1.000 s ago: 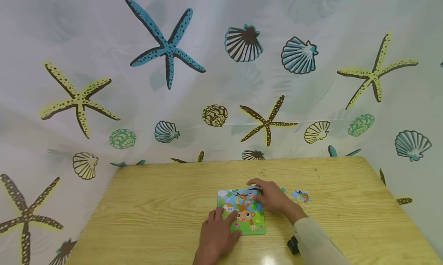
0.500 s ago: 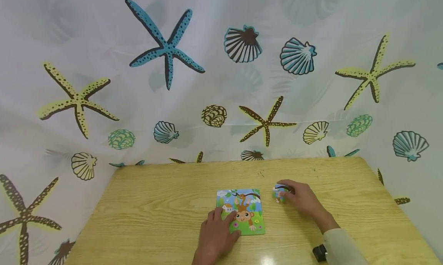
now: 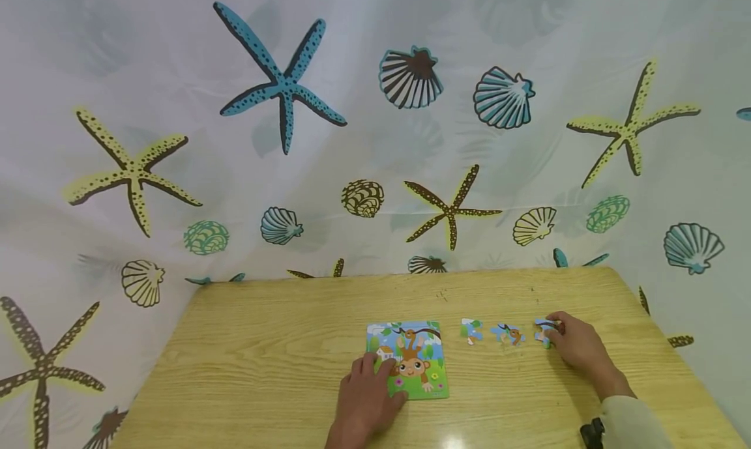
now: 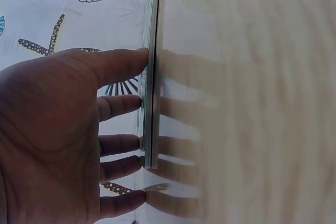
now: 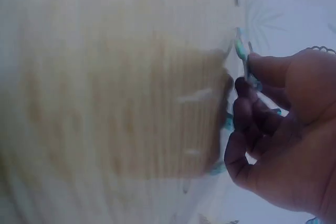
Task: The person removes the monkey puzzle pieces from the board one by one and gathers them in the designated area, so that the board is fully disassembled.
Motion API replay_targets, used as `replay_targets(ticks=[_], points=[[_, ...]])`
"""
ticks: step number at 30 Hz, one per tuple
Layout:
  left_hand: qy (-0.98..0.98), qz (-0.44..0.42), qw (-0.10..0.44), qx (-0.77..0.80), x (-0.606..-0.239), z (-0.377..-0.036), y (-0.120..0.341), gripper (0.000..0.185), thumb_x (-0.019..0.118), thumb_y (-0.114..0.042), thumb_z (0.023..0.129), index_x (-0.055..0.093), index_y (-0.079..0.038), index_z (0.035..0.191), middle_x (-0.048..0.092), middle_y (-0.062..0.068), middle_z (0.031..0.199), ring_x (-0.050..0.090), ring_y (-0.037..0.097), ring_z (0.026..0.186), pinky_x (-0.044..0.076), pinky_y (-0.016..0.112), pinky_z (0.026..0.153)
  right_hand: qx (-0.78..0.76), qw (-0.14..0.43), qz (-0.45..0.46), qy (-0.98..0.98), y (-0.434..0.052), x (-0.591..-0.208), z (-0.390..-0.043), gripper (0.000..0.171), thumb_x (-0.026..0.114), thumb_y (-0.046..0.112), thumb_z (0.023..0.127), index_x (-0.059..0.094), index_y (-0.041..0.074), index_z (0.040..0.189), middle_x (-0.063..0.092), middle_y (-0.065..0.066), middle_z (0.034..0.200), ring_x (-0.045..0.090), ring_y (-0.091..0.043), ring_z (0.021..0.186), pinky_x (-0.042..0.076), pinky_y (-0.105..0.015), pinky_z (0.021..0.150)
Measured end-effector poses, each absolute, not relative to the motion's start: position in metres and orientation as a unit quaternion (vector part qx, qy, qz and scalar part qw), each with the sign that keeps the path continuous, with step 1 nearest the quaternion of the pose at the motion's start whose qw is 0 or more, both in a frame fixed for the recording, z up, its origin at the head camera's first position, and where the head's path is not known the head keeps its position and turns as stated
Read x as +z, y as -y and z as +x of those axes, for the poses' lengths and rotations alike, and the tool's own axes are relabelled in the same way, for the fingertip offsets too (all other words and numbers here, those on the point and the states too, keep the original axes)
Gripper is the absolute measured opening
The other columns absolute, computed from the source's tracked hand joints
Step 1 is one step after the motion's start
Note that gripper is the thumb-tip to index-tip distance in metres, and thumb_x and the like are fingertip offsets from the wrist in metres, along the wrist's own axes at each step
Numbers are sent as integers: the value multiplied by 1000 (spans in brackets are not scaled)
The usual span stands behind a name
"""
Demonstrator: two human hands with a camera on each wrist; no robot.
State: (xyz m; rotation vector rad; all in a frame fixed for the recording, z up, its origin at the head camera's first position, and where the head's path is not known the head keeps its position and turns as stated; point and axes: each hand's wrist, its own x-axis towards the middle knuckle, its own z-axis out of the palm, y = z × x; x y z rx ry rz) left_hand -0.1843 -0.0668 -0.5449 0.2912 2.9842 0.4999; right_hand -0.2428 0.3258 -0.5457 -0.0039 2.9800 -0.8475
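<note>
A square monkey jigsaw puzzle [image 3: 434, 364] lies on the wooden table in the head view. My left hand [image 3: 366, 397] rests on its lower left part, fingertips against its surface. The left wrist view shows the puzzle board [image 4: 151, 77] edge-on, with the thumb and several straight fingers touching its face. To the right, my right hand [image 3: 577, 345] pinches a puzzle piece [image 3: 544, 332] with a brown branch on blue. The right wrist view has this piece between thumb and fingers, seen nearly side-on. Left of it lie a piece with an orange-brown figure [image 3: 512, 334] and a green-and-blue piece [image 3: 471, 330].
The wood-grain table [image 3: 264, 351] reaches back to a white curtain [image 3: 352, 136] printed with starfish and shells. A small black device [image 3: 592, 431] sits by the right sleeve [image 3: 633, 423].
My right hand has moved from the puzzle's upper right corner out to the right, carrying a piece past the two loose ones, which now show fully. My left hand has stayed on the puzzle.
</note>
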Motion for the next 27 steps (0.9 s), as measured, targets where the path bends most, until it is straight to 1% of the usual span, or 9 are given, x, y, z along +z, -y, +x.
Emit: replay_targets(ticks=[3,7,9,14,19,21,23,27], points=[[-980,92,51,168,-547,-184,68,57,65,-46,87,54,-15,134,43,16,139,40,38,130,42,60,99,-261,26,-3,-965,-330,-549,-243,36,57,17,97,57,-6,124,58,-17,92,52,-22,73,44,-36,62],[-980,92,50,168,-548,-185,69,57,65,-46,87,55,-15,133,43,16,138,41,38,129,42,60,97,-254,28,-5,-967,-331,-550,-244,33,59,17,95,60,-5,119,55,-23,100,56,-27,83,49,-43,68],[-980,93,49,169,-548,-184,70,56,66,-46,86,55,-16,133,43,16,138,41,38,129,43,60,96,-254,29,-5,-967,-330,-550,-244,34,59,18,95,59,-5,121,55,-23,101,55,-28,85,48,-43,69],[-980,94,43,170,-549,-183,72,55,66,-46,86,56,-17,132,43,16,139,41,37,130,43,61,96,-260,6,-19,-965,-321,-547,-243,37,59,20,96,58,-5,122,56,-24,103,55,-31,88,48,-46,71],[-978,101,33,181,-551,-183,76,53,66,-43,86,57,-18,132,43,16,140,41,37,130,43,62,96,-271,-3,-27,-962,-300,-541,-244,35,57,22,96,59,-1,123,52,-26,112,56,-35,95,48,-49,74],[-976,100,33,193,-551,-181,78,53,67,-41,86,57,-18,133,42,16,141,40,39,131,42,62,97,-274,1,-30,-961,-290,-539,-245,35,58,23,97,59,1,124,52,-25,114,57,-35,96,49,-49,75],[-974,97,33,203,-550,-180,80,55,68,-41,85,56,-18,134,42,18,142,39,40,132,42,63,97,-278,5,-35,-960,-278,-537,-248,34,58,22,97,59,3,124,52,-23,115,58,-33,95,50,-47,74],[-974,70,29,214,-550,-177,83,62,67,-41,85,52,-12,137,43,17,143,38,39,134,40,64,99,-283,11,-55,-958,-251,-534,-253,32,59,23,96,60,6,123,53,-18,114,59,-28,93,51,-44,74]])
